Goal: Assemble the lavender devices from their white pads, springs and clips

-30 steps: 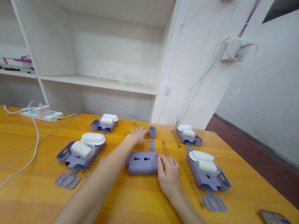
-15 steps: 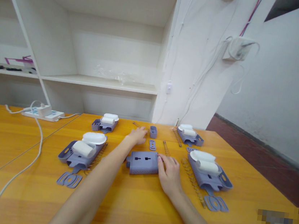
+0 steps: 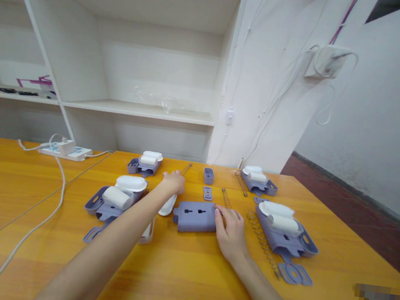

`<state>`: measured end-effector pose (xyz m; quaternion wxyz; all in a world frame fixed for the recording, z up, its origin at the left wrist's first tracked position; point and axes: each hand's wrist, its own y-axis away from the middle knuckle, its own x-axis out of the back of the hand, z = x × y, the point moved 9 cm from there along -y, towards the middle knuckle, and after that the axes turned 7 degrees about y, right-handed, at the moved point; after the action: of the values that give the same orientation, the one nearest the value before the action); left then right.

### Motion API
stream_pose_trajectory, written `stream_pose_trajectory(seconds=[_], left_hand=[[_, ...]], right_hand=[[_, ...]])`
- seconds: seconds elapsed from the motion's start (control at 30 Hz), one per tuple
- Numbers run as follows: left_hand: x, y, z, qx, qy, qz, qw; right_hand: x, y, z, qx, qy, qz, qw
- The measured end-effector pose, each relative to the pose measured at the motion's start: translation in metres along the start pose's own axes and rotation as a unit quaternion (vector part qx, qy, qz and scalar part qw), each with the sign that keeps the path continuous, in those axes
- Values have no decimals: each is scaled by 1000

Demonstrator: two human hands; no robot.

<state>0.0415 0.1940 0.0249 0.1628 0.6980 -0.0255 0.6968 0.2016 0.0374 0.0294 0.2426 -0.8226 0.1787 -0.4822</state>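
My right hand (image 3: 231, 232) holds the right end of a grey-purple plastic housing (image 3: 195, 216), thumb and fingertips at its corner. The housing lies flat, showing two dark keyhole-like slots. Further back, my left hand (image 3: 174, 182) is low over the table, its fingers partly hidden. A thin coil spring (image 3: 187, 169) lies right beside those fingers; whether they grip it I cannot tell. Below the left hand is a white oval piece (image 3: 167, 206). A pale box-like part (image 3: 147, 233) is partly covered by my left forearm. Behind the housing are a small purple frame (image 3: 208, 193) and a purple cup (image 3: 209, 175).
Purple units with white rolls and oval lids stand at left (image 3: 117, 198), right (image 3: 281, 226), far left (image 3: 148, 161) and far right (image 3: 256, 177). Another coil spring (image 3: 263, 243) lies by the right unit. A power strip (image 3: 67, 149) with a white cable sits at left.
My left hand has drawn back to the left, and the spring beside it now slants the other way. The white oval piece and pale part have come into view. My right hand stays on the housing.
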Motion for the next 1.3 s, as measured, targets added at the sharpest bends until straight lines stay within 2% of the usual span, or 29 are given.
stream_pose_trajectory(seconds=[0.23, 0.47, 0.6, 0.73, 0.97, 1.3], left_hand=[[8, 9, -45, 73, -22, -18, 997], [16, 16, -60, 104, -27, -19, 994], [23, 25, -55, 100, -39, 16, 994], [26, 34, -42, 63, -35, 27, 997], [15, 43, -22, 17, -29, -11, 999], [6, 47, -16, 9, -10, 13, 1000]], right_hand=[[-1, 0, 0, 0, 4, -4, 1000], [-1, -1, 0, 4, 5, 1, 1000], [-1, -1, -1, 3, 4, -1, 1000], [0, -1, -1, 2, 4, -1, 1000], [-1, 0, 0, 1, 6, 0, 1000], [-2, 0, -1, 3, 5, -2, 1000]])
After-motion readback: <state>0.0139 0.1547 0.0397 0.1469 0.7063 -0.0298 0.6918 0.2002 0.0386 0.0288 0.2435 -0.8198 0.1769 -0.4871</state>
